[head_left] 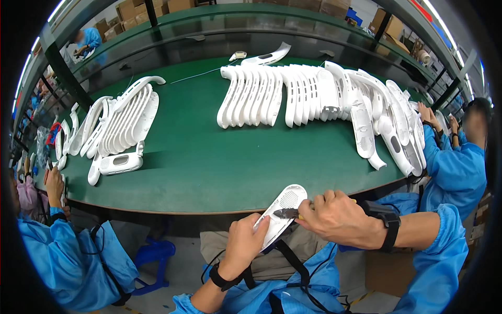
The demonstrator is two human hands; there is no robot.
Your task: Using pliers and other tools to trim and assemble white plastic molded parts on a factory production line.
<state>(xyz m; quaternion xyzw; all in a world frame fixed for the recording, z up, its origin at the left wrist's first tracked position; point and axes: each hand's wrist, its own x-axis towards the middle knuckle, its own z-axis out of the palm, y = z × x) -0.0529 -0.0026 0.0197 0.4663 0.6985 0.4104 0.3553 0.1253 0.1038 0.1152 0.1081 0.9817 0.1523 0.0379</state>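
My left hand point(243, 242) grips the lower end of a white plastic shell part point(291, 200), thumb on its face. The part is long and rounded, with a patch of small holes near its upper end, and it is held tilted just off the table's front edge. Closed around a pair of pliers point(285, 213) with yellowish handles is my right hand point(334, 219). The dark jaws lie against the inner face of the shell part, around its middle; whether they bite on anything is too small to tell.
On the green table point(183, 172) stand a row of curved white shells point(251, 97), a heap of them point(387, 115) at right and a stack point(125, 123) at left. A white housing point(121, 163) lies before the stack. Co-workers in blue point(455, 157) sit on both sides; a blue stool point(157, 256) stands lower left.
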